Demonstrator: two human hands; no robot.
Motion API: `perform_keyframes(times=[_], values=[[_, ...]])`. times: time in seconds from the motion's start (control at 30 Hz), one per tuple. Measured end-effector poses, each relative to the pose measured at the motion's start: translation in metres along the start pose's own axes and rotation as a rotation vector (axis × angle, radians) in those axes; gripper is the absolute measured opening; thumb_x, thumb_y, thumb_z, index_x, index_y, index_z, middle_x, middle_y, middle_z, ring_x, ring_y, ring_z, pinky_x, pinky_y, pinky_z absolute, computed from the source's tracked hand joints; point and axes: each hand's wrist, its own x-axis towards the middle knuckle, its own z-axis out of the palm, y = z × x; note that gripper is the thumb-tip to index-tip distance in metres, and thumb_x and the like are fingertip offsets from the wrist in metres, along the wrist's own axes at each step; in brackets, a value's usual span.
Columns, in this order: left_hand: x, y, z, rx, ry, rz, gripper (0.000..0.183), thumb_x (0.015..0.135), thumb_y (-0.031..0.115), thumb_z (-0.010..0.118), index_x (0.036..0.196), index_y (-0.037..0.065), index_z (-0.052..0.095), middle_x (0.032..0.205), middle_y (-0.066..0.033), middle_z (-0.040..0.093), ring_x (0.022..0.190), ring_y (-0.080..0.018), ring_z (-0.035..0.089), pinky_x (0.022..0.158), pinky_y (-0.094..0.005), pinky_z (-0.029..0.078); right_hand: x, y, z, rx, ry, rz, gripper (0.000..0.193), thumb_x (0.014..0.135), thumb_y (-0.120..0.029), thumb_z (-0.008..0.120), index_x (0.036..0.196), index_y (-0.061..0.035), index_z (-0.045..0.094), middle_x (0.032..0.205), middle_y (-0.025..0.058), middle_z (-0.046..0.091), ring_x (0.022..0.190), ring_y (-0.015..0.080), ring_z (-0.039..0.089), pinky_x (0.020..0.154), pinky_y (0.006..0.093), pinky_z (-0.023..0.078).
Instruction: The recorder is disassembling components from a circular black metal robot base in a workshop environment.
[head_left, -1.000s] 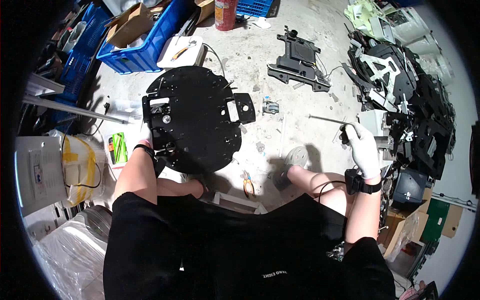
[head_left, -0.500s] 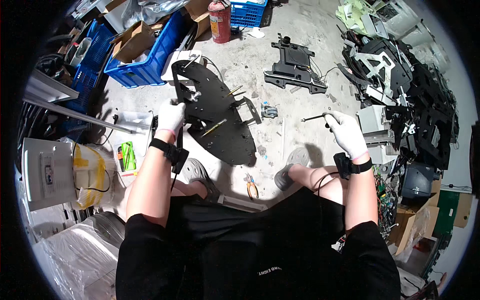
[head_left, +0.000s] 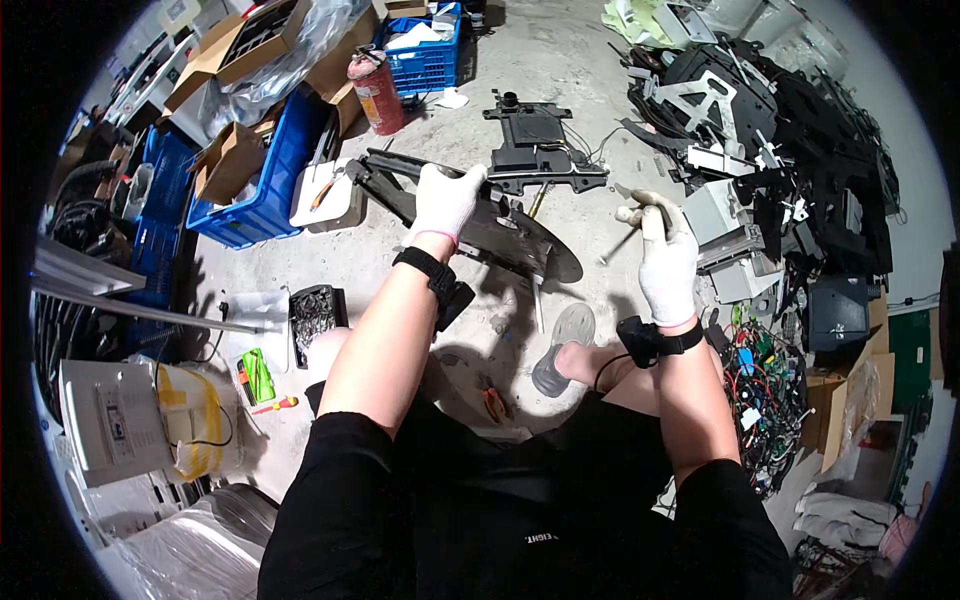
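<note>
My left hand (head_left: 443,200), in a white glove, is closed on the black panel (head_left: 555,250), a large, flat, round-edged part. The panel is tilted up off the floor, its far side partly hidden behind the hand. Held to the right, apart from the panel, my gloved right hand (head_left: 668,255) has its fingers closed around a thin dark rod (head_left: 622,246). The rod slants down and left to a small pale tip; its other end is hidden in the glove, so its kind is unclear. A yellowish rod (head_left: 538,201) shows just behind the panel.
Beyond the panel lies a black mechanical assembly (head_left: 535,140). Orange-handled pliers (head_left: 494,402) are on the floor before me. A black tray of screws (head_left: 316,320), a blue bin (head_left: 235,215) and a fire extinguisher (head_left: 377,92) stand left. Heaped parts (head_left: 790,150) and tangled wires (head_left: 765,420) fill the right.
My left hand has moved right, swinging and tilting the panel up from its flatter pose. My right hand has turned, so the rod now slants downward. The view has shifted too.
</note>
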Motion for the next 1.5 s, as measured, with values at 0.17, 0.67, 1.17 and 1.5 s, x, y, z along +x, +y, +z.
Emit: perform_keyframes(times=[0.17, 0.67, 1.17, 1.5], values=[[0.008, 0.011, 0.021, -0.079, -0.046, 0.039, 0.050, 0.086, 0.037, 0.081, 0.100, -0.005, 0.058, 0.089, -0.0132, 0.068, 0.075, -0.0172, 0.064, 0.066, -0.0334, 0.054, 0.010, -0.008, 0.045, -0.159, -0.206, 0.307, 0.019, 0.104, -0.013, 0.053, 0.117, -0.0052, 0.065, 0.099, 0.0085, 0.066, 0.088, 0.0178, 0.069, 0.079, 0.0310, 0.053], [0.058, 0.015, -0.036, 0.226, 0.120, 0.408, 0.036, 0.091, 0.027, 0.067, 0.116, 0.001, 0.066, 0.104, -0.0220, 0.069, 0.102, -0.0388, 0.066, 0.092, -0.0431, 0.052, 0.082, 0.087, 0.108, -0.963, 0.006, -0.330, 0.025, 0.092, -0.030, 0.071, 0.113, -0.0183, 0.072, 0.097, 0.0078, 0.070, 0.081, 0.0316, 0.070, 0.069, 0.0426, 0.055], [0.036, 0.037, -0.048, 0.890, -0.471, 0.367, 0.043, 0.084, 0.044, 0.077, 0.110, 0.009, 0.072, 0.100, -0.0180, 0.074, 0.098, -0.0358, 0.071, 0.084, -0.0438, 0.056, 0.095, 0.098, 0.116, -0.604, 0.094, -0.074, 0.059, 0.089, -0.021, 0.073, 0.138, -0.0046, 0.044, 0.117, 0.0208, 0.057, 0.101, 0.0392, 0.064, 0.086, 0.0461, 0.054], [0.013, 0.019, -0.037, 0.740, -0.358, 0.324, 0.051, 0.085, 0.038, 0.079, 0.116, -0.002, 0.071, 0.091, -0.0206, 0.075, 0.088, -0.0307, 0.074, 0.080, -0.0398, 0.056, 0.057, 0.175, 0.102, -0.291, -0.617, 0.491, 0.073, 0.089, -0.062, 0.064, 0.098, 0.0100, 0.074, 0.088, 0.0219, 0.073, 0.084, 0.0312, 0.068, 0.078, 0.0414, 0.051]])
